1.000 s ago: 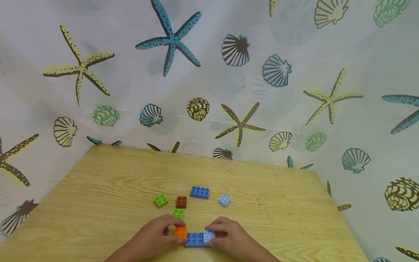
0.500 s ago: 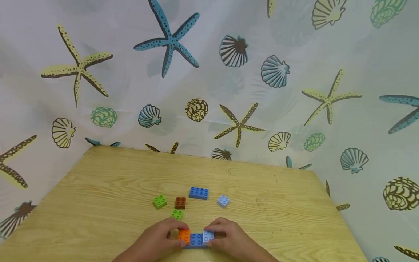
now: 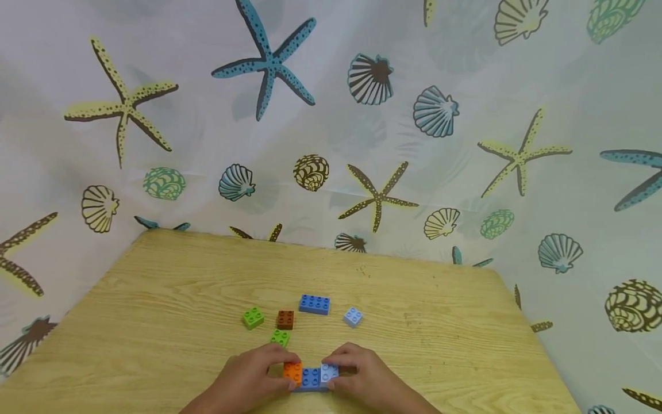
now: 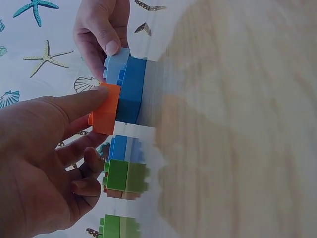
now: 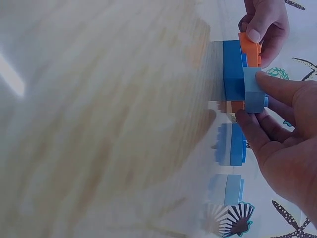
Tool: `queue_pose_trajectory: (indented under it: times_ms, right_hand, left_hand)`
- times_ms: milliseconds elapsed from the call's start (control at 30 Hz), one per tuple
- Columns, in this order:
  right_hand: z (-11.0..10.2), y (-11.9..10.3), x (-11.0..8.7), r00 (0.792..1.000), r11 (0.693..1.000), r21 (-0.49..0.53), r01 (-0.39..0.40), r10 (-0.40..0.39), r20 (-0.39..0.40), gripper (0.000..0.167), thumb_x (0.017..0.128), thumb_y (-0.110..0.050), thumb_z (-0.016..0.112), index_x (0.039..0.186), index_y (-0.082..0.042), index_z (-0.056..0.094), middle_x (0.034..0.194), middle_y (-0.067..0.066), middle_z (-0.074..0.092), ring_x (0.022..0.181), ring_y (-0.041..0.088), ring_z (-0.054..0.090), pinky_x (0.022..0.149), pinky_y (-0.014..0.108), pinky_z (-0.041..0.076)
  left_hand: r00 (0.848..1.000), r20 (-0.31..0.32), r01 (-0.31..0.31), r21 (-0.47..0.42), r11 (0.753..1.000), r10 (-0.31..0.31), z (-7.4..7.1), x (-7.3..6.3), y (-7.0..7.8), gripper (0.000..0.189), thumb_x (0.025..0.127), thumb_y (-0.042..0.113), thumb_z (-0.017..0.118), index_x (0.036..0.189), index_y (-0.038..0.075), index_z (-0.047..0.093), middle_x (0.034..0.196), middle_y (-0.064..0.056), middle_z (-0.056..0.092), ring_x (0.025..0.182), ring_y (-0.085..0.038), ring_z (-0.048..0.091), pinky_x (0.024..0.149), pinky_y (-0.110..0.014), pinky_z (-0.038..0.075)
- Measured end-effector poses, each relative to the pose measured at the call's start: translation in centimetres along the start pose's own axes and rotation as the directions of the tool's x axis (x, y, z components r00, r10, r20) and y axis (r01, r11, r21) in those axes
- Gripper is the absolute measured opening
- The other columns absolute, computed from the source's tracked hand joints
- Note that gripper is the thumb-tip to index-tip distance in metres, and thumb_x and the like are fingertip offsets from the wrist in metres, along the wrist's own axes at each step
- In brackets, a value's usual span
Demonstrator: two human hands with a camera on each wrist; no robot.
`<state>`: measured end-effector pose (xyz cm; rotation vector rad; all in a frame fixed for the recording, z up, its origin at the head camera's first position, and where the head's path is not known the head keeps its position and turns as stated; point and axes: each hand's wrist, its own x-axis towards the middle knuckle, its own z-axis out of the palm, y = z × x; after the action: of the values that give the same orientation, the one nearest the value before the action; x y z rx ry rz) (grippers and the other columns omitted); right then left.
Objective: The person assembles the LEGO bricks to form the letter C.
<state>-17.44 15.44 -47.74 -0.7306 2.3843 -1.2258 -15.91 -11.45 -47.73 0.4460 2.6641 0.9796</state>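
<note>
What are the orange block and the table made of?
The orange block looks like hard, smooth plastic, with crisp edges and molded studs. The table shows wood grain and shiny reflections, so maybe varnished wood or a printed wood look.

Screened-off spot, kind of room unclear, starfish-and-shell cloth across upper frame, wood-grain table below, toy bricks lower centre

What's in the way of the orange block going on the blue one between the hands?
Nothing I can see. The left hand pinches the orange block at the left end of the long blue block. The pale blue block sits at the other end; bare blue studs show between.
</note>
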Motion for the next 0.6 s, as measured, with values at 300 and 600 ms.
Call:
queue_pose_trajectory:
  times_ms: [300,600]
  right_hand:
    - [0.06,-0.05,-0.03,1.0,1.0,0.027,0.0,0.0,-0.003,0.034,0.093,-0.023,0.075,0.125,-0.016,0.072,0.115,-0.01,0.065,0.103,0.003,0.057,0.09,0.022,0.049]
    - [0.02,0.04,0.04,0.999,0.997,0.071,-0.03,0.031,-0.012,0.032,0.091,-0.021,0.077,0.122,-0.016,0.073,0.116,-0.01,0.066,0.103,0.004,0.058,0.092,0.024,0.05]
  left_hand:
    - [0.999,0.012,0.05,-0.031,0.998,-0.05,0.04,-0.03,0.08,0.037,0.082,0.047,0.08,0.115,0.032,0.072,0.122,0.008,0.067,0.116,-0.023,0.061,0.094,-0.058,0.048]
    - [0.999,0.016,0.049,-0.064,0.997,-0.048,0.07,0.04,-0.03,0.035,0.082,0.045,0.081,0.114,0.033,0.071,0.12,0.008,0.066,0.112,-0.02,0.059,0.094,-0.056,0.049]
